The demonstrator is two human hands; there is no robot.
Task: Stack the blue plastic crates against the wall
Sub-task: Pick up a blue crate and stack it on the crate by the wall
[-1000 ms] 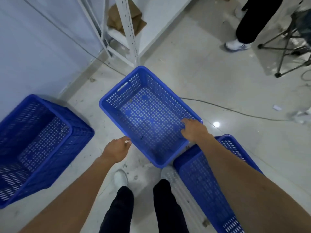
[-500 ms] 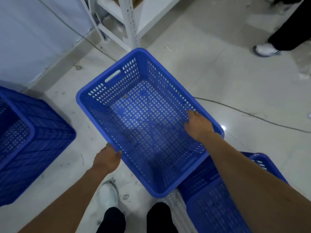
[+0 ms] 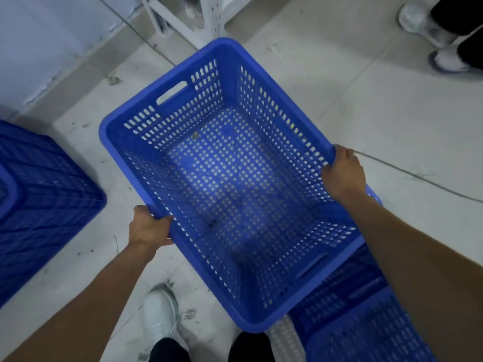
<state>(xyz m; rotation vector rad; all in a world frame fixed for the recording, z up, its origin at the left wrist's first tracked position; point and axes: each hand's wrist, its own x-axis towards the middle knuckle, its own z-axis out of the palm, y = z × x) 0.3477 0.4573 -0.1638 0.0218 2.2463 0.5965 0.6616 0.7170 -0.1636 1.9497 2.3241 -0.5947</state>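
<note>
An empty blue perforated crate (image 3: 230, 178) fills the middle of the view, held off the floor and tilted. My left hand (image 3: 149, 227) grips its left long rim. My right hand (image 3: 343, 173) grips the right long rim. A second blue crate (image 3: 44, 202) lies on its side on the floor at the left, near the wall (image 3: 47, 30). A third blue crate (image 3: 366, 322) sits on the floor at the lower right, partly hidden under the held crate and my right arm.
A white metal shelf frame (image 3: 206, 19) stands at the top, just beyond the held crate. A thin cable (image 3: 418, 176) runs across the tiled floor on the right. Another person's white shoes (image 3: 444, 58) stand at the top right. My own shoe (image 3: 160, 312) is below.
Both hands have closed on the crate's long rims and raised it off the floor towards me. The view has shifted so the left crate sits further out of frame.
</note>
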